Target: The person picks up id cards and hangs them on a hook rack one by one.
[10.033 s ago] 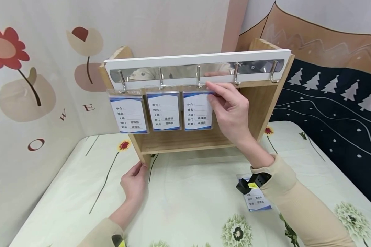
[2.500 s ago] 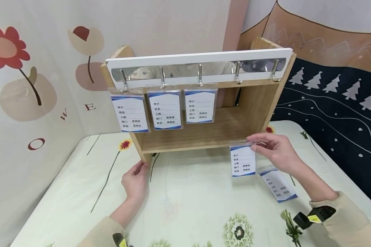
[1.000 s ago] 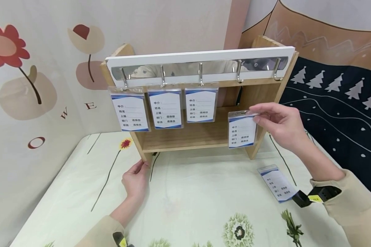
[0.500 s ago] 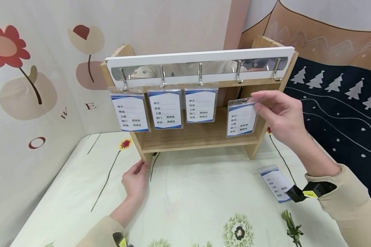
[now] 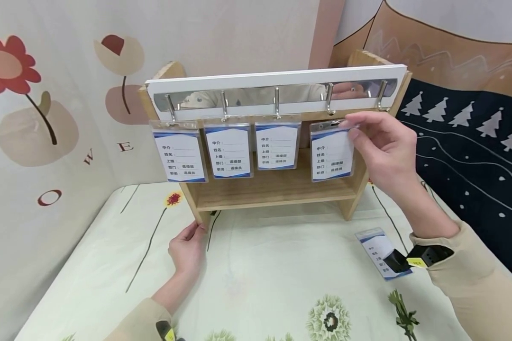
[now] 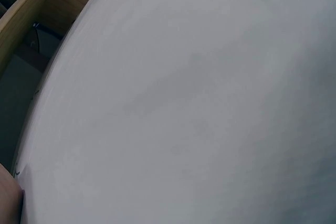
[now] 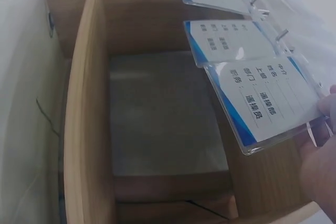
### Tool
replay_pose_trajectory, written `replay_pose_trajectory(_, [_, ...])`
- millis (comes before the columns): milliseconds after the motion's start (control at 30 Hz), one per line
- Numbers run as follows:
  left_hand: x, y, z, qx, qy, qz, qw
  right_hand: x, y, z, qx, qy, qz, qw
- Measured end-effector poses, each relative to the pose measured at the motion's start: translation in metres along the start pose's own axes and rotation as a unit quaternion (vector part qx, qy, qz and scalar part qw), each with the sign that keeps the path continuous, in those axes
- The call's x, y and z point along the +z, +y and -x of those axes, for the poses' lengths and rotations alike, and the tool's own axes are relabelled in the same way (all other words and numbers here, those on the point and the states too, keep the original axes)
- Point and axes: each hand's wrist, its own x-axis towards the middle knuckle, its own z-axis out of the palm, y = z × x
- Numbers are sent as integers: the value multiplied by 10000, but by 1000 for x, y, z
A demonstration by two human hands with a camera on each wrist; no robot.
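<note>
My right hand [image 5: 388, 147] pinches a clear-sleeved name badge [image 5: 333, 154] by its upper right corner, its slotted top edge just below the fourth hook [image 5: 329, 99] of the rack. In the right wrist view the held badge [image 7: 268, 98] hangs in front of the wooden shelf. Three like badges hang from the hooks to its left: the first [image 5: 180, 156], the second [image 5: 228, 151] and the third [image 5: 276, 144]. My left hand [image 5: 187, 248] grips the foot of the shelf's left side panel [image 5: 202, 219], its fingertips partly hidden behind the wood.
One more badge [image 5: 377, 248] lies on the flowered cloth [image 5: 260, 265], partly covered by the right wrist camera. The white hook rail [image 5: 239, 81] spans the front of the wooden shelf [image 5: 277, 192]. At the far right, the fifth hook [image 5: 381, 94] holds no badge.
Ten seconds ago my right hand was at the third badge. It has since picked a badge up from the cloth and raised it to the fourth hook. My left hand has stayed put.
</note>
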Motion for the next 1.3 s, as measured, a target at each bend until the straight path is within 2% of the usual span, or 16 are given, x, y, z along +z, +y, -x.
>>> replay_pose_trajectory(100, [-1, 0, 0, 13, 41, -10, 10000, 5, 0, -3, -22, 176, -192, 9997])
replay_pose_trajectory(400, [0, 0, 0, 17, -27, 19, 10000, 12, -1, -6, -27, 447, -243, 9987])
replay_pose_trajectory(700, [0, 0, 0, -7, -1, 2, 10000, 12, -2, -7, -335, 51, 427, 9985])
replay_pose_trajectory(833, [0, -1, -1, -27, -32, 2, 10000, 14, -5, -8, -28, 176, 380, 9991])
replay_pose_trajectory(1067, [0, -1, -2, -35, 14, 4, 10000, 19, -10, -10, 935, 135, 346, 9949])
replay_pose_trajectory(1300, [0, 0, -1, -31, 1, 45, 10000, 21, -4, -10, 817, 158, 461, 9955])
